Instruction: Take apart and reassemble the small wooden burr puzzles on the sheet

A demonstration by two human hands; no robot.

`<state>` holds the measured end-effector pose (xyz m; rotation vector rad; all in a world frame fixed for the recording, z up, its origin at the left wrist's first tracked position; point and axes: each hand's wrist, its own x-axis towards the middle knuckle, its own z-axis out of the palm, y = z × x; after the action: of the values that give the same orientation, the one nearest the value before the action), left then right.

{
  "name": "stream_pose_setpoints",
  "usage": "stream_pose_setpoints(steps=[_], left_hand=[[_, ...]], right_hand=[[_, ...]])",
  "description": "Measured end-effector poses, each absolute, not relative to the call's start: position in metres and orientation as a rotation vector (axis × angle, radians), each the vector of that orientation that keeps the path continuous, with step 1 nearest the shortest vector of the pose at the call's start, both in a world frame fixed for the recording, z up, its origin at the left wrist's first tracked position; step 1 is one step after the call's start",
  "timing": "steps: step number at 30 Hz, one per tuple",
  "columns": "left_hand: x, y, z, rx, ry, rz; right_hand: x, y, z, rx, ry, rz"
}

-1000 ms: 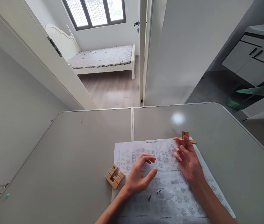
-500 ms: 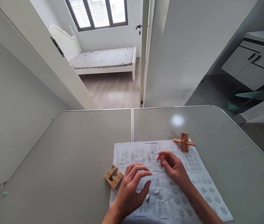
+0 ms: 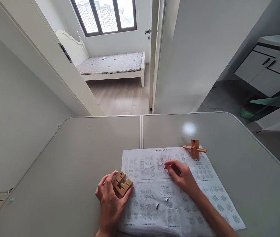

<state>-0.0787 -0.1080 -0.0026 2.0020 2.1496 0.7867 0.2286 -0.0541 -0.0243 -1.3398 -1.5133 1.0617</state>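
Note:
My left hand (image 3: 110, 200) closes round a light wooden block puzzle (image 3: 122, 183) at the left edge of a printed instruction sheet (image 3: 174, 191); thumb and fingers touch its sides. My right hand (image 3: 181, 176) rests on the middle of the sheet, fingers curled and fingertips pressed to the paper, with nothing visible in it. A second wooden puzzle, a cross-shaped piece (image 3: 194, 149), stands upright at the sheet's far right corner, apart from both hands.
The sheet lies on a grey folding table (image 3: 80, 154) with a centre seam. Two small dark bits (image 3: 161, 202) lie on the paper near me. Beyond the table are an open doorway to a bedroom, a white wall, and grey cabinets at right.
My left hand moved left off the sheet and took hold of the block puzzle. My right hand drew back from the cross-shaped piece to the sheet's middle.

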Motion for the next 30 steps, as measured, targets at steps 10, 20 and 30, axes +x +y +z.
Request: stream_pose_setpoints(steps=[10, 20, 30], left_hand=[[-0.081, -0.110, -0.008, 1.765, 2.022, 0.912], [-0.080, -0.112, -0.001, 1.823, 2.017, 0.985], [-0.071, -0.111, 0.014, 1.950, 1.938, 1.034]], right_hand=[[0.228, -0.054, -0.023, -1.352, -1.588, 1.002], [0.227, -0.055, -0.025, -1.340, -1.617, 0.964], [0.226, -0.054, -0.026, -1.316, -1.592, 0.989]])
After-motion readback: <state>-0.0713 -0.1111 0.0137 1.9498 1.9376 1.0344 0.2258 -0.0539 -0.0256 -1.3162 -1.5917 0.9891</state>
